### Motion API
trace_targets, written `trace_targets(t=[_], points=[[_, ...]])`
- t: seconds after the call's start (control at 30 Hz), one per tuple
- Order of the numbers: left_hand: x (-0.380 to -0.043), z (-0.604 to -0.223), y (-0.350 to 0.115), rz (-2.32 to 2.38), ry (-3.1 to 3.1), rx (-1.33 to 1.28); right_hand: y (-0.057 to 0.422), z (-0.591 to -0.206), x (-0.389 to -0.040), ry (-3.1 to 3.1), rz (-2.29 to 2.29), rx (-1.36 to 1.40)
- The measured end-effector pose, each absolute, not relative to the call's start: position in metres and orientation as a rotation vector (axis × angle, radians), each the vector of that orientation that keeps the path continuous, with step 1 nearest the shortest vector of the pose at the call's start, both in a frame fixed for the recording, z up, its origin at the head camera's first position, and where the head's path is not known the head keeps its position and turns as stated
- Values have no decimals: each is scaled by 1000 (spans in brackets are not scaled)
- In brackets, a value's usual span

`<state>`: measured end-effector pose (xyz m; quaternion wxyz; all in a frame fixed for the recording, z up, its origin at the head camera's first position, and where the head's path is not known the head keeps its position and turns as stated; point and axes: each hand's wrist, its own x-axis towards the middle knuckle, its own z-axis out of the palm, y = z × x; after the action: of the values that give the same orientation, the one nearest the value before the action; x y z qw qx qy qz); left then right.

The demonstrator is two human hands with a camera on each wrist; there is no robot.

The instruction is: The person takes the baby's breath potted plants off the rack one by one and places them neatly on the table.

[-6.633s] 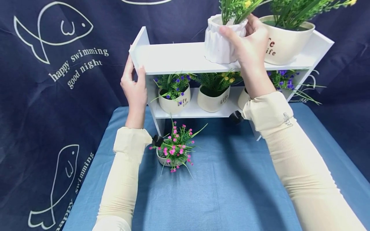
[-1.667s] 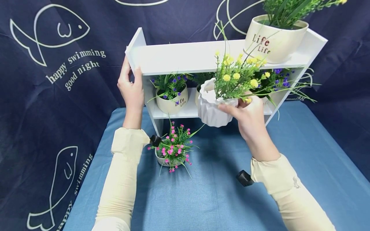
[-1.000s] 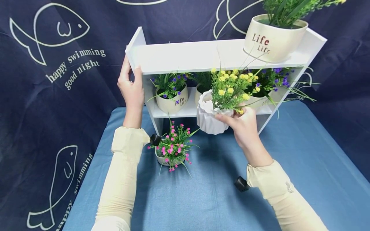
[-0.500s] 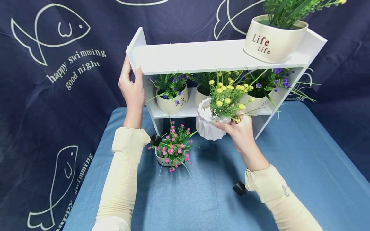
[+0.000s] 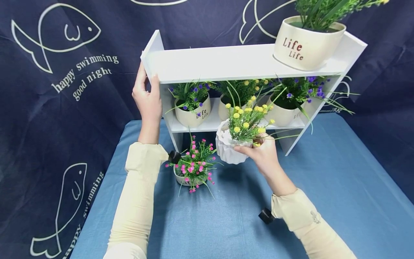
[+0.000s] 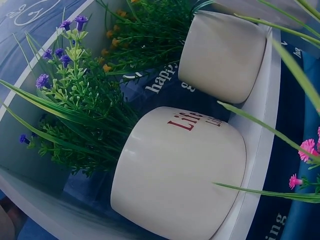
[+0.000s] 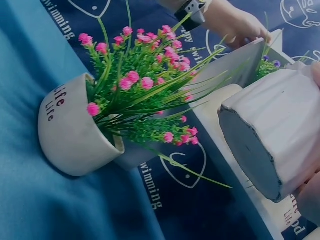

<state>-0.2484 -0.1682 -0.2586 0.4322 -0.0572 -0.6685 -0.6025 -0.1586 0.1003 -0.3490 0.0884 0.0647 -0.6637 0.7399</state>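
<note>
My right hand (image 5: pixel 263 154) holds a white fluted flowerpot (image 5: pixel 229 150) with yellow flowers by its right side, thumb in front near the rim. The pot hangs in front of the lower board of a white two-tier shelf (image 5: pixel 207 63). Its flat underside shows in the right wrist view, where the white flowerpot (image 7: pixel 275 130) is tilted. My left hand (image 5: pixel 148 99) grips the shelf's left side panel, thumb on the front edge and fingers behind. Below, a cream pot (image 7: pixel 70 130) of pink flowers (image 5: pixel 193 165) stands on the blue cloth.
A large cream "Life" pot (image 5: pixel 307 46) stands at the top board's right end. On the lower board are a left pot (image 5: pixel 193 115) with purple flowers, a middle pot (image 5: pixel 224 108) with yellow ones and a right pot (image 5: pixel 281 113) with purple ones. A dark fish-print curtain (image 5: pixel 81 136) hangs behind.
My right hand has lifted the white flowerpot off the top board and brought it down and forward, lately drifting slightly left. My left hand has kept its grip on the shelf.
</note>
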Motion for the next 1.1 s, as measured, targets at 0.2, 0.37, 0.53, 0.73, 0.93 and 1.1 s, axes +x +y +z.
trace_targets(t=[0.2, 0.37, 0.53, 0.73, 0.93, 1.1], points=[[-248, -259, -168, -1501, -1671, -149, 98, -358, -159, -2044, 2166, 170], [-248, -259, -168, -1503, -1672, -143, 97, -366, -160, -2078, 2139, 162], [-248, -259, -168, -1500, -1678, -143, 97, -375, -159, -2052, 2164, 155], [-248, -258, -167, -1499, -1682, -147, 98, -384, -160, -2041, 2176, 150], [-249, -259, -168, -1497, -1673, -147, 100, -392, -161, -2029, 2187, 152], [-250, -260, -169, -1479, -1677, -152, 101, -398, -160, -2041, 2190, 124]])
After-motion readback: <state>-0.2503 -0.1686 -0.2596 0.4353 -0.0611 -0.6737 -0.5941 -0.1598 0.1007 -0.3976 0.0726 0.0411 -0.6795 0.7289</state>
